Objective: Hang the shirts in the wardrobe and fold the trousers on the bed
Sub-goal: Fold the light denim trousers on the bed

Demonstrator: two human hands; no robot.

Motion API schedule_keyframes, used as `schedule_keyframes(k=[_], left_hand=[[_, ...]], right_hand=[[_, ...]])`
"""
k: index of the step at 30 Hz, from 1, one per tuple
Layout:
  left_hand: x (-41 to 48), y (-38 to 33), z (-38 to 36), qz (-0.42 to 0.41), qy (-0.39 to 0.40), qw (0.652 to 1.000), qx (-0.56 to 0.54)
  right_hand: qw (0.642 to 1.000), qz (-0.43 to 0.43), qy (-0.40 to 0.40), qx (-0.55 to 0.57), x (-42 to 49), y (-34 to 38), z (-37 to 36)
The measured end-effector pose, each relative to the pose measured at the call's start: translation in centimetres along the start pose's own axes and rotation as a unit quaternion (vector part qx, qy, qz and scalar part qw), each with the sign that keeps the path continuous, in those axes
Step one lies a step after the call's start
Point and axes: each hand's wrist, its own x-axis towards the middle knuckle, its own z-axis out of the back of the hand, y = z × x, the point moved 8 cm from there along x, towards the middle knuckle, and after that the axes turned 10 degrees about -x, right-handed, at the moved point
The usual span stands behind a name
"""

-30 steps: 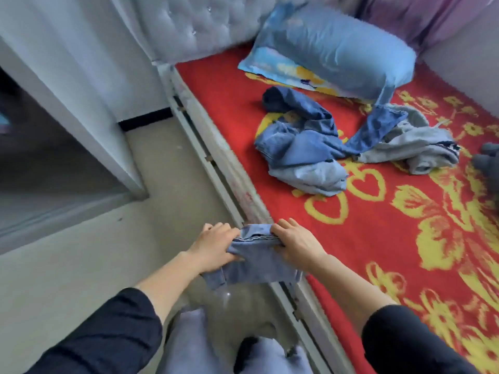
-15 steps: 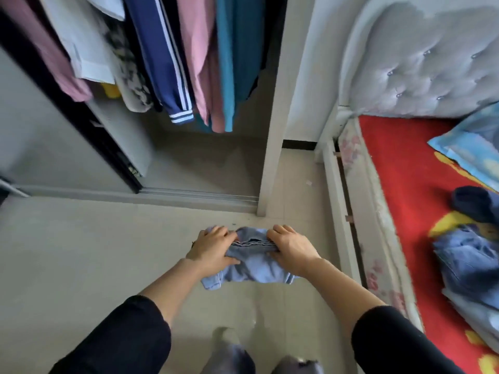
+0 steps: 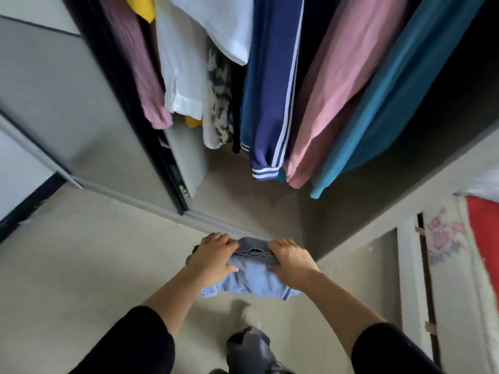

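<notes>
We hold a folded garment [image 3: 252, 279] before the open wardrobe [image 3: 243, 195]
Our left hand [image 3: 213, 259] and right hand [image 3: 293, 265] grip the soft pale-blue bundle, fingers [image 3: 224, 240] curled over its ribbed, striped edge, above the pale floor [image 3: 94, 265]; smooth navy, pink and teal clothes [image 3: 337, 76] hang in long drapes inside

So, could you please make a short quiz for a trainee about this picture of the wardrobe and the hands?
1. True or false: the left hand and the right hand both grip the folded blue garment.
2. Which hanging garment has white stripes? A the navy garment; B the teal one; C the pink one.
3. Fill in: the red bed cover shows at the ___ edge of the picture.
Key: 1 true; 2 A; 3 right.
</notes>
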Motion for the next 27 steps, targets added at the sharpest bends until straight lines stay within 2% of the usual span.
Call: schedule_keyframes(k=[10,15,21,25,27], left_hand=[[7.8,14.9,2.8,0.069,0.017,0.995,-0.067],[13.6,22.8,2.7,0.037,0.053,0.997,-0.051],[22.9,30.6,-1.3,-0.011,0.044,0.999,0.003],[31.3,33.2,-6.6,-0.043,0.001,0.998,0.036],[35.7,33.5,-8.0,-0.074,-0.049,0.994,0.058]], right_hand=[[0.999,0.013,0.035,-0.013,17.8,3.9,0.3],[0.999,-0.028,0.028,0.002,26.5,5.5,-1.9],[0.996,-0.084,0.001,0.002,37.0,4.7,-9.2],[0.992,-0.110,-0.023,-0.063,44.3,0.9,-15.4],[0.985,-0.136,-0.057,-0.091,47.2,-1.9,-17.2]])
